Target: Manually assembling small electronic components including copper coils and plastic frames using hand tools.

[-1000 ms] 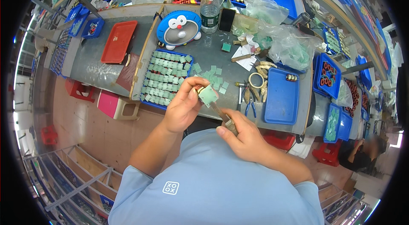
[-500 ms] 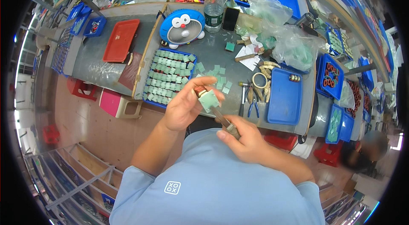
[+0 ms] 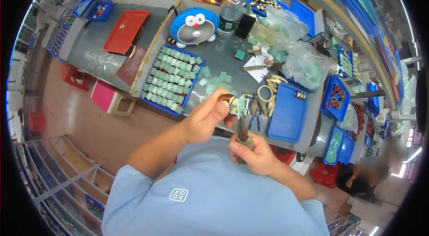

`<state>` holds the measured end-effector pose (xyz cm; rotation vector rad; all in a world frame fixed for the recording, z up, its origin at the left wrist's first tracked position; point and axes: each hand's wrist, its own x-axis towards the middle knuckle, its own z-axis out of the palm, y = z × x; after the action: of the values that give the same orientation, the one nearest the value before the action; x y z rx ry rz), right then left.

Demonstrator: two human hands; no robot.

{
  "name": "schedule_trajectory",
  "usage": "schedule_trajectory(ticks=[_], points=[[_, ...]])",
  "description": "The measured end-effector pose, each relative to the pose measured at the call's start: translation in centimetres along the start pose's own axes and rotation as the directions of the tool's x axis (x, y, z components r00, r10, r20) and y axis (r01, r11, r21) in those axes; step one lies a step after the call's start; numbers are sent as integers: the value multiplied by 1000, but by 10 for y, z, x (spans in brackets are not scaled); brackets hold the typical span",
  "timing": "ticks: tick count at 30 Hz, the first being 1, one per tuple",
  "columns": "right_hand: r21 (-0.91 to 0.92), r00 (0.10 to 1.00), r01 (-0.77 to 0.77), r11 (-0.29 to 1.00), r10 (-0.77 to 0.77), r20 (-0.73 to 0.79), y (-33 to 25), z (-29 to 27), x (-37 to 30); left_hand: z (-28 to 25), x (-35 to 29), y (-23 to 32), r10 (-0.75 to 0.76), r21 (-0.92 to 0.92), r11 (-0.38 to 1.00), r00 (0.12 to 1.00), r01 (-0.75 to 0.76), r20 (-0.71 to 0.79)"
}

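My left hand point(image 3: 202, 122) is closed around a copper-wound coil point(image 3: 226, 99). A pale green square plate point(image 3: 241, 105) sits against the coil's end, with thin metal pins sticking out of it. In my right hand point(image 3: 257, 158) is a pair of pliers point(image 3: 242, 132) with wrapped handles, their jaws pointing up at the plate's lower edge. I cannot tell whether the jaws touch a pin. Loose green plates point(image 3: 216, 82) lie on the table just beyond my left hand.
Left of them, a blue tray point(image 3: 192, 87) holds rows of green-plated coils. To the right are a tape roll point(image 3: 265, 93), blue-handled pliers point(image 3: 254, 121) and a blue tray point(image 3: 286, 117) with a coil at its corner. Farther back stand a blue fan point(image 3: 178, 28) and a bottle point(image 3: 229, 19).
My left hand has turned the coil, so the plate now shows nearly edge-on with its pins to the right. The pliers have swung more upright. The whole view has tilted slightly.
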<state>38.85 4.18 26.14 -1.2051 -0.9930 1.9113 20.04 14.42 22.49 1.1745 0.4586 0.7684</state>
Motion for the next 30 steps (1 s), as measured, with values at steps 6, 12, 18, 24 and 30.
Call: schedule_trajectory(ticks=[6, 12, 18, 24, 30], points=[[-35, 999, -33, 999, 34, 26, -2, -6, 5, -17, 9, 10, -24, 35, 999, 998, 22, 50], [-20, 996, -79, 997, 80, 38, -10, 3, 23, 2, 3, 0, 58, 36, 998, 987, -53, -149], [88, 978, -185, 979, 174, 115, -29, 11, 34, -39, 20, 36, 64, 207, 977, 995, -46, -80], [-172, 904, 189, 967, -240, -353, -13, 2, 38, -49, 13, 46, -74, 171, 980, 985, 100, -155], [-770, 587, 498, 399, -809, -39, -37, 9, 85, -45, 8, 46, -161, 247, 951, 980, 186, -119]])
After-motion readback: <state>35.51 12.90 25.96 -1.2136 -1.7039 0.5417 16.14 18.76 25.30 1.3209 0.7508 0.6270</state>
